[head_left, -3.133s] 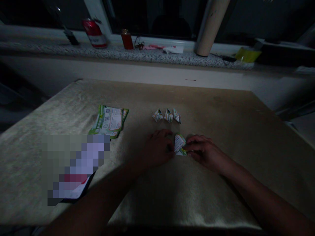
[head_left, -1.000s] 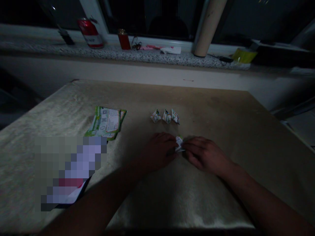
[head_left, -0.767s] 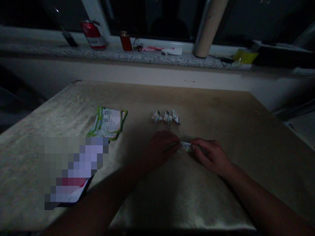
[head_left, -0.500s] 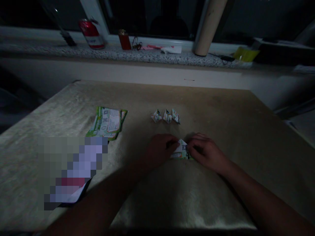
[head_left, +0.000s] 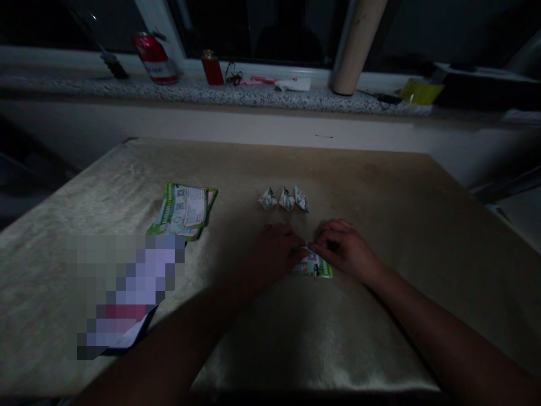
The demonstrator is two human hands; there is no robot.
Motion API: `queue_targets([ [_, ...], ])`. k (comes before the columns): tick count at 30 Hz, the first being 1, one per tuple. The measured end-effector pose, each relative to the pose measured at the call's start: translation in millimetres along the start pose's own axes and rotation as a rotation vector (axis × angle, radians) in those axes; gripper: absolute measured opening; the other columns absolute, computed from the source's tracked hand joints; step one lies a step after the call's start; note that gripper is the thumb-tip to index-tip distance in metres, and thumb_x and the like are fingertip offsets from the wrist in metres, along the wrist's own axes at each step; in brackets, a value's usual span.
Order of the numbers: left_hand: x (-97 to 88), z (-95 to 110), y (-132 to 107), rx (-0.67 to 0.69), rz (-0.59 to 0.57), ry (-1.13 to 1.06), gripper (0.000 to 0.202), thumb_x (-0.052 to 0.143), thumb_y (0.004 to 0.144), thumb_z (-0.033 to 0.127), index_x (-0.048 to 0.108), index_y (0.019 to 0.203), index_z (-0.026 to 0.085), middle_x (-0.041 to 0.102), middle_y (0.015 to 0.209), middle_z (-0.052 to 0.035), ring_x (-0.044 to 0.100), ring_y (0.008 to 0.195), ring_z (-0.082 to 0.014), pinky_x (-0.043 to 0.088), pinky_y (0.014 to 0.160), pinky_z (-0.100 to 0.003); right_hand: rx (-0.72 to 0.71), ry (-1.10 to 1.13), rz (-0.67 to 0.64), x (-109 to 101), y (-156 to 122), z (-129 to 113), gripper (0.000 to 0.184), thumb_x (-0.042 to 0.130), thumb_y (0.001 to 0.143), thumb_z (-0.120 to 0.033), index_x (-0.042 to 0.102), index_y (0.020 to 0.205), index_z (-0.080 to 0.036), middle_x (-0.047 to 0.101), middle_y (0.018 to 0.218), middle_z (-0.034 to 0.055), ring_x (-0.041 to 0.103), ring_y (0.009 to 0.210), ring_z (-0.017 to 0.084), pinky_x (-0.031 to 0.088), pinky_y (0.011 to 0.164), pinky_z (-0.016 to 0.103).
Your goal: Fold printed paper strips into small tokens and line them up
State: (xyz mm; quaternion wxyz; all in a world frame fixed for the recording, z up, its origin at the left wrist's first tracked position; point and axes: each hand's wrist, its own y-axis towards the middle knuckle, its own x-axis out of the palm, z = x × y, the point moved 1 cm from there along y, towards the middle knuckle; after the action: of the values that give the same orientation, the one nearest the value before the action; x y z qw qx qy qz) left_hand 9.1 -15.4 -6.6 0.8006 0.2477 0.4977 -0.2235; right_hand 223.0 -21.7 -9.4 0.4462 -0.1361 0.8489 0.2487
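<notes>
Both hands are at a small piece of printed green-and-white paper (head_left: 318,269) lying on the table. My left hand (head_left: 276,248) pinches its upper left part, the fingertips partly hiding it. At the top edge, my right hand (head_left: 347,251) has thumb and fingers closed on the paper, close to the left fingertips. Beyond the hands stand three small folded paper pieces in a row: a left one (head_left: 267,199), a middle one (head_left: 286,199) and a right one (head_left: 301,199).
Green-and-white printed leaflets (head_left: 186,208) lie overlapping at the left on the cloth-covered table (head_left: 372,186). Nearer me is a pixelated flat device (head_left: 139,293). The stone windowsill (head_left: 236,98) behind holds a red can (head_left: 155,59), a red jar (head_left: 212,69) and a cardboard tube (head_left: 357,51).
My right hand has shifted left and slightly away from me, from the paper's right side to its top edge. More of the paper's lower right corner now shows.
</notes>
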Motion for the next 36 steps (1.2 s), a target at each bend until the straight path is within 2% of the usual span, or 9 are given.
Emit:
queue_targets([
  [6,2.2,-1.1,1.6,-0.014,-0.004,0.003,0.025,0.066,0.090,0.045,0.075,0.102,0.025,0.069,0.098,-0.0031,0.061,0.099,-0.0221,0.040,0.093,-0.040,-0.016,-0.029,-0.050,-1.5,11.8,3.3,0.020,0.069,0.090,-0.034,0.067,0.078,-0.019,0.067,0.084,0.0050,0.061,0.084,0.020,0.042,0.080,0.032],
  [10,-1.8,4.5,0.1,-0.013,-0.005,0.049,0.025,0.065,0.091,0.043,0.074,0.103,0.023,0.068,0.102,-0.0038,0.060,0.101,-0.0230,0.040,0.092,-0.040,-0.095,-0.082,-0.204,-9.7,30.9,7.1,0.027,0.065,0.093,-0.037,0.067,0.074,-0.018,0.064,0.075,0.0041,0.060,0.075,0.018,0.040,0.071,0.028],
  [12,-2.7,8.9,-0.7,0.006,-0.012,0.069,0.022,0.063,0.093,0.041,0.074,0.099,0.023,0.069,0.102,-0.0037,0.060,0.100,-0.0223,0.040,0.091,-0.040,-0.119,-0.052,-0.302,-13.0,40.3,10.0,0.029,0.069,0.089,-0.040,0.066,0.072,-0.018,0.063,0.073,0.0027,0.060,0.071,0.016,0.037,0.064,0.025],
  [14,-2.1,13.2,-1.5,0.046,-0.019,0.095,0.019,0.061,0.095,0.037,0.073,0.097,0.022,0.069,0.100,-0.0036,0.060,0.098,-0.0214,0.040,0.091,-0.040,-0.142,-0.051,-0.346,-14.3,46.4,12.5,0.031,0.069,0.090,-0.043,0.066,0.071,-0.018,0.062,0.072,0.0017,0.058,0.067,0.014,0.034,0.061,0.025],
  [17,0.7,16.8,-2.9,0.071,-0.007,0.113,0.018,0.060,0.095,0.033,0.072,0.096,0.020,0.069,0.098,-0.0035,0.060,0.097,-0.0206,0.039,0.090,-0.039,-0.168,-0.054,-0.329,-11.3,48.4,16.0,0.037,0.064,0.092,-0.047,0.065,0.070,-0.018,0.061,0.072,0.0014,0.057,0.065,0.013,0.032,0.060,0.025],
  [22,5.1,18.4,-7.5,0.080,0.054,0.101,0.022,0.056,0.097,0.038,0.072,0.094,0.023,0.069,0.100,-0.0027,0.060,0.097,-0.0202,0.039,0.090,-0.038,-0.202,-0.059,-0.277,-5.3,45.1,20.9,0.040,0.063,0.091,-0.052,0.063,0.069,-0.018,0.059,0.072,0.0007,0.057,0.068,0.014,0.031,0.061,0.025],
  [30,6.7,24.6,-12.8,0.057,0.118,0.108,0.024,0.060,0.093,0.044,0.075,0.093,0.024,0.069,0.098,-0.0053,0.059,0.093,-0.0221,0.039,0.086,-0.040,-0.279,-0.013,-0.341,-14.2,47.5,19.8,0.036,0.068,0.088,-0.051,0.064,0.072,-0.019,0.059,0.073,0.0002,0.057,0.068,0.015,0.032,0.059,0.025],
  [36,7.8,21.9,-12.9,0.069,0.120,0.114,0.028,0.057,0.095,0.047,0.075,0.094,0.025,0.067,0.097,-0.0051,0.058,0.093,-0.0217,0.039,0.087,-0.040,-0.290,-0.009,-0.420,-21.6,49.0,16.5,0.029,0.070,0.087,-0.046,0.067,0.076,-0.020,0.059,0.077,0.0004,0.059,0.072,0.015,0.035,0.061,0.025],
])
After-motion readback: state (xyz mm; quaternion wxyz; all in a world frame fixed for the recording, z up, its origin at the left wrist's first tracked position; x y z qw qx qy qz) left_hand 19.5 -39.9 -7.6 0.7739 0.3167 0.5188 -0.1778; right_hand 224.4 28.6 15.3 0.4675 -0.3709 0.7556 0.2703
